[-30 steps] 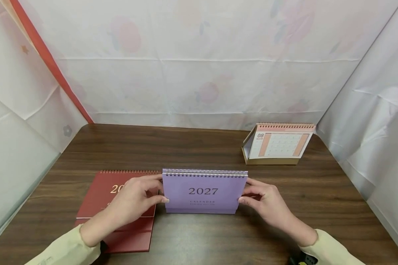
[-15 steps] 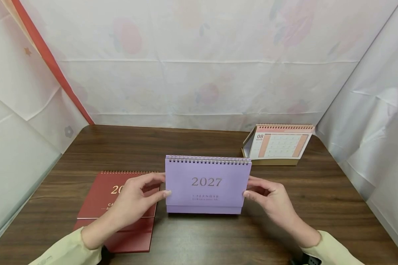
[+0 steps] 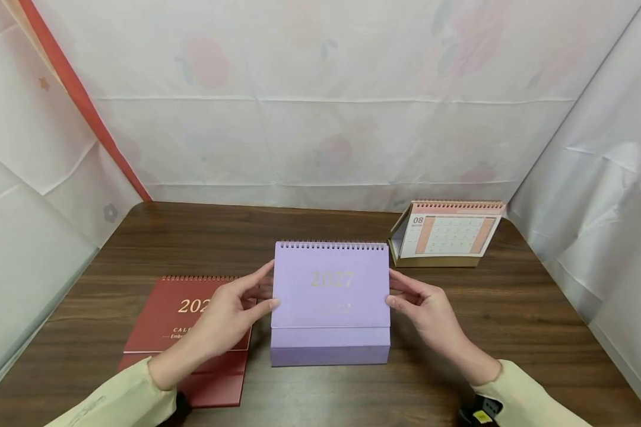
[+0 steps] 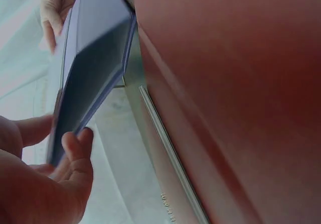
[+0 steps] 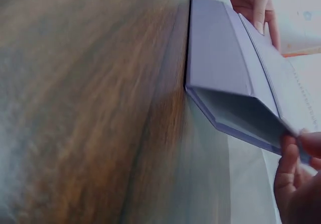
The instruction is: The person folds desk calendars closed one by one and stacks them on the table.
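Observation:
A purple desk calendar [image 3: 331,296] marked 2027 is in the middle of the head view, leaning back with its spiral binding at the top. My left hand [image 3: 232,311] pinches its left side, thumb on the front and fingers behind. On the opposite side my right hand [image 3: 427,311] grips the edge the same way. Both wrist views show the hollow between the calendar's front and back panels. A red desk calendar [image 3: 162,314] lies on the table at the left, partly covered by my left hand and forearm.
A standing desk calendar [image 3: 454,231] with a pink top and an 08 page is at the back right. Dark wood-grain tabletop [image 3: 278,222] lies around the calendars. White patterned cloth [image 3: 299,136] hangs behind and at both sides.
The purple calendar has tilted back, from nearly upright to leaning, and its lower front fold and base now show. Both hands kept hold of its sides. The other calendars stayed put.

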A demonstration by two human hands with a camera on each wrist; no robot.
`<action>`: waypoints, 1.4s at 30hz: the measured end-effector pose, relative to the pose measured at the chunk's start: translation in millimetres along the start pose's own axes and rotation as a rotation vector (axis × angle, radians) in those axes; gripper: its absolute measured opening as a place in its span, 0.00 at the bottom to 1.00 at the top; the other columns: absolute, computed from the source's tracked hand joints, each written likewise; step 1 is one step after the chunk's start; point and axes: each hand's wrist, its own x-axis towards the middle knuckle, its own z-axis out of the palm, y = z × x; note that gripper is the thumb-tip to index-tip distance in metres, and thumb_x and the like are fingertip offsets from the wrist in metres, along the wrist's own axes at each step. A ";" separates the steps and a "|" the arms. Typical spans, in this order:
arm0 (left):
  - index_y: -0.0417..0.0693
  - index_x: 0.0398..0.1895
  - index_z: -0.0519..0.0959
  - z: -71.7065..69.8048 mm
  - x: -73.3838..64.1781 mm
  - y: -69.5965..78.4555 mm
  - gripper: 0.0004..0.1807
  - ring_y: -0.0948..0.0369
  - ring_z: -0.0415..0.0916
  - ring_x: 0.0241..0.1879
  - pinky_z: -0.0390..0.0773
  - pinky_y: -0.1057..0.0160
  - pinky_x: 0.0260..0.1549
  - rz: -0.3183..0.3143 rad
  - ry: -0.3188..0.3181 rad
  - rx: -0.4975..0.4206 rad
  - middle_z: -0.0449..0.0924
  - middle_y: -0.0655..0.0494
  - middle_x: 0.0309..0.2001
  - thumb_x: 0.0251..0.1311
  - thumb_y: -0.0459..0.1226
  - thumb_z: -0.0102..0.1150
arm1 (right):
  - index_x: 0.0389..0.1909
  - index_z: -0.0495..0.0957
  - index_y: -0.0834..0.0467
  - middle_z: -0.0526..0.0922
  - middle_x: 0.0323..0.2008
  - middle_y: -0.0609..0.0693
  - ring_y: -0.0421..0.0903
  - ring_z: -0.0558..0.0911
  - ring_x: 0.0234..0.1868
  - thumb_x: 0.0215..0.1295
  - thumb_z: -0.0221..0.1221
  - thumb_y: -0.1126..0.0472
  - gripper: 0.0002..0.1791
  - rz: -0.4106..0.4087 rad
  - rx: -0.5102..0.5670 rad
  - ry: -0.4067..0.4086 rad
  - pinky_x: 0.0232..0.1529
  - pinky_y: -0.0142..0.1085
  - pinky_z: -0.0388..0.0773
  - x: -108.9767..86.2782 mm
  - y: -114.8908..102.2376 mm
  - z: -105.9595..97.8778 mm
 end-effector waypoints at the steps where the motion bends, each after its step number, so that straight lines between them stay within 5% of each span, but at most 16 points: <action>1: 0.56 0.74 0.65 0.8 1.4 -0.8 0.37 0.63 0.82 0.46 0.81 0.63 0.41 -0.025 -0.016 -0.004 0.81 0.54 0.52 0.63 0.38 0.68 | 0.64 0.76 0.61 0.84 0.50 0.60 0.45 0.85 0.43 0.61 0.68 0.68 0.29 0.022 -0.012 -0.014 0.42 0.35 0.83 1.3 1.2 -0.2; 10: 0.41 0.72 0.66 4.5 14.4 -13.3 0.35 0.57 0.81 0.44 0.79 0.59 0.34 -0.221 -0.181 -0.077 0.78 0.47 0.54 0.62 0.34 0.66 | 0.64 0.75 0.63 0.84 0.48 0.54 0.49 0.80 0.49 0.62 0.67 0.66 0.28 0.186 -0.122 -0.169 0.45 0.32 0.78 4.9 16.2 2.5; 15: 0.35 0.69 0.69 4.4 16.5 -17.6 0.34 0.57 0.76 0.41 0.76 0.60 0.35 -0.245 -0.232 -0.023 0.76 0.49 0.48 0.59 0.33 0.68 | 0.63 0.75 0.64 0.82 0.51 0.55 0.51 0.78 0.51 0.62 0.67 0.68 0.27 0.195 -0.136 -0.217 0.47 0.33 0.76 6.5 24.6 8.3; 25: 0.25 0.66 0.67 5.5 17.1 -13.9 0.34 0.57 0.77 0.43 0.77 0.61 0.36 -0.239 -0.275 0.028 0.74 0.49 0.47 0.59 0.31 0.67 | 0.58 0.79 0.63 0.81 0.52 0.54 0.50 0.78 0.50 0.60 0.67 0.69 0.24 0.168 -0.232 -0.185 0.47 0.38 0.77 9.5 23.4 13.7; 28: 0.26 0.66 0.68 5.8 17.1 -13.2 0.33 0.58 0.77 0.44 0.77 0.60 0.40 -0.211 -0.286 0.103 0.75 0.51 0.46 0.60 0.32 0.67 | 0.59 0.79 0.63 0.80 0.53 0.54 0.50 0.78 0.51 0.60 0.67 0.68 0.24 0.143 -0.261 -0.192 0.48 0.38 0.77 8.8 22.2 13.3; 34: 0.30 0.65 0.71 7.2 14.3 -8.4 0.30 0.57 0.78 0.45 0.78 0.54 0.46 -0.068 -0.278 0.390 0.77 0.51 0.48 0.61 0.33 0.67 | 0.59 0.79 0.63 0.78 0.56 0.54 0.49 0.79 0.52 0.61 0.68 0.66 0.24 0.054 -0.399 -0.207 0.47 0.39 0.78 4.3 17.9 10.6; 38: 0.36 0.59 0.77 7.6 8.7 -2.8 0.25 0.53 0.77 0.50 0.77 0.51 0.51 0.029 -0.275 0.585 0.76 0.48 0.51 0.60 0.36 0.69 | 0.59 0.78 0.63 0.76 0.58 0.56 0.52 0.77 0.55 0.61 0.68 0.64 0.24 -0.079 -0.590 -0.256 0.50 0.45 0.78 -0.8 12.4 8.6; 42: 0.41 0.54 0.82 4.7 2.3 2.8 0.23 0.49 0.74 0.51 0.78 0.51 0.49 0.205 -0.287 0.778 0.76 0.47 0.53 0.57 0.42 0.72 | 0.63 0.77 0.60 0.69 0.67 0.58 0.56 0.69 0.65 0.65 0.66 0.57 0.26 -0.239 -0.837 -0.377 0.58 0.50 0.73 -6.3 3.7 2.3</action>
